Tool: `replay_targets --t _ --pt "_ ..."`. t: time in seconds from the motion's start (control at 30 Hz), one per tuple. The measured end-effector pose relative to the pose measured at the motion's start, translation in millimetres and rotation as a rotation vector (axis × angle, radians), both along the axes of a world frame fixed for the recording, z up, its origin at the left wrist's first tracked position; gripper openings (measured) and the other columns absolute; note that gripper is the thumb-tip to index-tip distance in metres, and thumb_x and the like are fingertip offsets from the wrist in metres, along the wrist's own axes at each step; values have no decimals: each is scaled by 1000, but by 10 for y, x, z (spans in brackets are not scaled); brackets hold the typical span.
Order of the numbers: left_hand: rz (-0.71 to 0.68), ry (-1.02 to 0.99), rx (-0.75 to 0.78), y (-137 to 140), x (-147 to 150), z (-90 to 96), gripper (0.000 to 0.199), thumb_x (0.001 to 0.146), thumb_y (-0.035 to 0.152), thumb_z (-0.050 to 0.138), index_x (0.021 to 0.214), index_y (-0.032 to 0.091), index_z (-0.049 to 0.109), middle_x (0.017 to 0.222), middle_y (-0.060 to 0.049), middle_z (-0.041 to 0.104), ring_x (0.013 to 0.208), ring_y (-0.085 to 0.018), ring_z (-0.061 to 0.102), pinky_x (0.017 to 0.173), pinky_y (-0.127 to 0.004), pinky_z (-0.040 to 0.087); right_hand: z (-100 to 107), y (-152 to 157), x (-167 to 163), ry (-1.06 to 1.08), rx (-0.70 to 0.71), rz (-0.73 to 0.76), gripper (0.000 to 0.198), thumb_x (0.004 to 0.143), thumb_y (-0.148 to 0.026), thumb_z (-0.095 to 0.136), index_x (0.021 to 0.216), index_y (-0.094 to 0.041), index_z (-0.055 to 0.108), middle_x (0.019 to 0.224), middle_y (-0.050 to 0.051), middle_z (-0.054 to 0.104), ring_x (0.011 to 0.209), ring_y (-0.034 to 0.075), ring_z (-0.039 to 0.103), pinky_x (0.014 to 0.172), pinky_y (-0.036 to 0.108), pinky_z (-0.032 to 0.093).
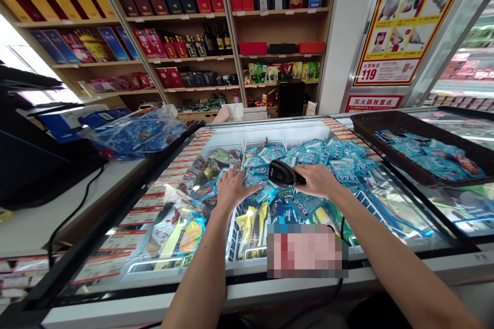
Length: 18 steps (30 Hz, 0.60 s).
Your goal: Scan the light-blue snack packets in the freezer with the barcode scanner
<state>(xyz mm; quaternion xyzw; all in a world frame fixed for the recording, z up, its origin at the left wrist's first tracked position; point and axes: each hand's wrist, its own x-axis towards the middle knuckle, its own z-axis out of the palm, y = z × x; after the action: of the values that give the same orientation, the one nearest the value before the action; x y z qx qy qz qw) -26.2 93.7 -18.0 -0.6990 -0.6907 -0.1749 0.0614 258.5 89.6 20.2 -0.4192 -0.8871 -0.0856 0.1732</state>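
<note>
In your right hand [318, 181], you grip a black scanner [283, 174] by its handle, its head toward your left hand [232, 188], whose fingers are splayed over the blue packets [342, 168]. These heap around and beyond both hands on the glass-topped freezer [135, 307]; well right of your right hand, a brown tray [386, 121] holds more.

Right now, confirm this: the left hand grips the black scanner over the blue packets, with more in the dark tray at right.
Wrong hand: the head view shows the right hand, not the left hand, gripping the black scanner over the blue packets, with more in the dark tray at right.
</note>
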Motion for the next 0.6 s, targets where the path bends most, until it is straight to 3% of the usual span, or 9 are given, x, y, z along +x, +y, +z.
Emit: replay_targets --t 0.13,0.27,0.4,0.6 --pt "6 -70 -34 28 17 62 69 59 63 63 114 23 52 113 -13 57 110 -35 48 89 -45 34 -79 57 39 39 2 -1 29 80 -38 51 105 -23 57 92 3 67 79 17 61 62 25 35" --pt "-49 -311 -79 18 33 162 69 64 50 66 122 23 41 99 -6 61 83 -22 58 71 -32 42 -117 59 73 64 15 1 29 79 -37 53 104 -23 56 92 2 66 77 17 60 60 25 34" --pt "-126 -561 -35 18 35 186 62 67 36 64 121 21 38 94 -2 58 67 -13 55 62 -27 43 -145 43 109 63 37 -15 32 78 -38 54 106 -23 57 93 2 66 77 17 60 58 25 33" --pt "-50 -759 34 100 15 125 61 60 26 65 114 15 38 93 -4 56 61 -9 52 53 -24 44 -169 37 129 33 39 -15 36 78 -40 56 109 -22 57 91 3 66 74 16 58 58 25 32"
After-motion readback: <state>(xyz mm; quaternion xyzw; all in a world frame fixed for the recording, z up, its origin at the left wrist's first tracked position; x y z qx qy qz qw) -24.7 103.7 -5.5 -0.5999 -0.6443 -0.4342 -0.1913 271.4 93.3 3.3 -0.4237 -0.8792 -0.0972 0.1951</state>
